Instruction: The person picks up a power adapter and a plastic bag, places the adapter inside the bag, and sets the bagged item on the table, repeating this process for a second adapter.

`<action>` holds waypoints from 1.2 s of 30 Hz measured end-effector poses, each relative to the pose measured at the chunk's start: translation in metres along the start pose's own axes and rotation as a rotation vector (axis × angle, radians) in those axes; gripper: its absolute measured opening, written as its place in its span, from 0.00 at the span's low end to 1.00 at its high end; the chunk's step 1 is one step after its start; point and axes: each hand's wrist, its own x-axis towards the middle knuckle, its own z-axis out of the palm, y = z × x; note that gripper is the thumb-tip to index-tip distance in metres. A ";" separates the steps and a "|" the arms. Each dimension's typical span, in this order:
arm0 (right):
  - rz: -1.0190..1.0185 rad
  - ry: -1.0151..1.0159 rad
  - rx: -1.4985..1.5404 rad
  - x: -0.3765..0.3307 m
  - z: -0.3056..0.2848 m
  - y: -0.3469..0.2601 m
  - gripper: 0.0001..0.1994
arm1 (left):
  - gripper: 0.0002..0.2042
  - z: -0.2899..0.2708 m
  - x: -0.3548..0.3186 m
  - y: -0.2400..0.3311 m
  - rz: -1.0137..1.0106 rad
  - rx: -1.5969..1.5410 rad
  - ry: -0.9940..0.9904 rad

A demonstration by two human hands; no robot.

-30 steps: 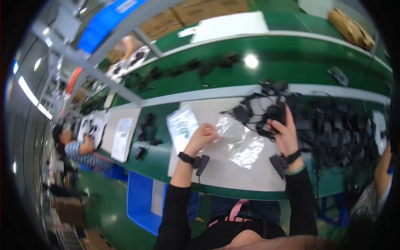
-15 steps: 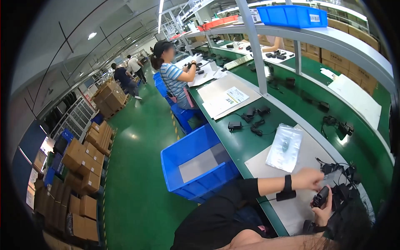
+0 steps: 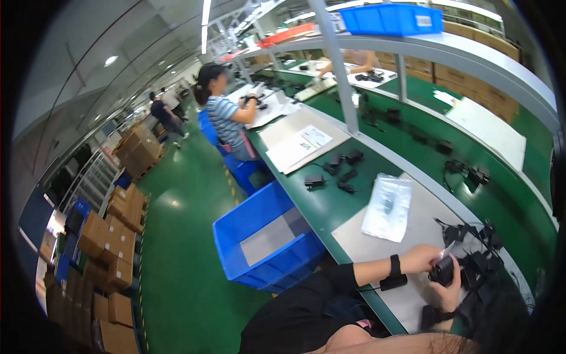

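Note:
My right hand (image 3: 450,291) is wrapped round a black power adapter (image 3: 441,271) above the pale work mat (image 3: 354,232). Right beside it, my left hand (image 3: 422,258) is closed, pinching what looks like a small clear plastic bag (image 3: 450,248) at the adapter's top end. My left fingertips are partly hidden there. A heap of black adapters with cables (image 3: 482,259) lies just right of both hands. Farther up the mat rests a flat stack of clear plastic bags (image 3: 387,207). Each wrist wears a black band, and a small black box (image 3: 393,282) sits under my left wrist.
More adapters (image 3: 336,167) lie on the green bench, near papers (image 3: 299,148) on a board. A blue bin (image 3: 268,236) stands left of the bench. A metal post (image 3: 337,71) carries a shelf with a blue tray (image 3: 390,20). A co-worker (image 3: 227,115) sits farther along.
My left hand has come up against the adapter, bringing the clear bag to it. The adapter is turned in my right hand. The whole view has shifted slightly.

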 end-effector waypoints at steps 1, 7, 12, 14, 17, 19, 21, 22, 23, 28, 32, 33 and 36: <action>-0.027 0.065 -0.035 -0.001 -0.003 0.000 0.43 | 0.13 0.002 0.002 -0.002 0.045 0.003 0.027; -0.071 0.251 -0.080 0.020 0.000 -0.006 0.41 | 0.08 -0.035 -0.008 -0.020 -0.164 -0.381 -0.219; 0.014 0.067 0.154 0.009 -0.018 -0.014 0.40 | 0.05 -0.019 0.008 -0.006 -0.292 -0.430 -0.059; 0.020 -0.169 0.101 0.005 -0.015 -0.022 0.40 | 0.07 -0.014 0.007 0.005 -0.289 -0.283 0.019; 0.006 -0.059 -0.042 0.005 -0.019 -0.016 0.39 | 0.09 -0.001 0.007 -0.001 -0.236 -0.310 -0.016; -0.002 -0.008 -0.111 0.006 -0.019 -0.016 0.39 | 0.10 0.000 0.006 -0.004 -0.211 -0.320 -0.030; 0.045 0.064 -0.025 0.005 -0.020 -0.022 0.39 | 0.10 -0.006 0.004 -0.001 -0.256 -0.330 -0.088; 0.070 0.101 0.017 0.004 -0.021 -0.023 0.39 | 0.10 -0.007 0.005 0.002 -0.279 -0.337 -0.117; 0.073 0.106 0.015 0.004 -0.022 -0.021 0.39 | 0.10 -0.006 0.006 0.002 -0.278 -0.341 -0.121; 0.003 -0.034 -0.080 0.009 -0.017 -0.012 0.40 | 0.09 -0.001 0.004 0.001 -0.119 -0.026 0.027; -0.002 0.078 -0.169 0.011 -0.012 -0.014 0.40 | 0.07 0.000 0.004 -0.007 -0.052 -0.063 -0.010; -0.003 0.134 -0.143 0.011 -0.013 -0.015 0.40 | 0.07 -0.002 0.005 -0.009 -0.137 -0.329 -0.073; -0.023 0.224 -0.120 0.011 -0.016 -0.012 0.40 | 0.06 -0.009 0.008 -0.012 -0.257 -0.580 -0.024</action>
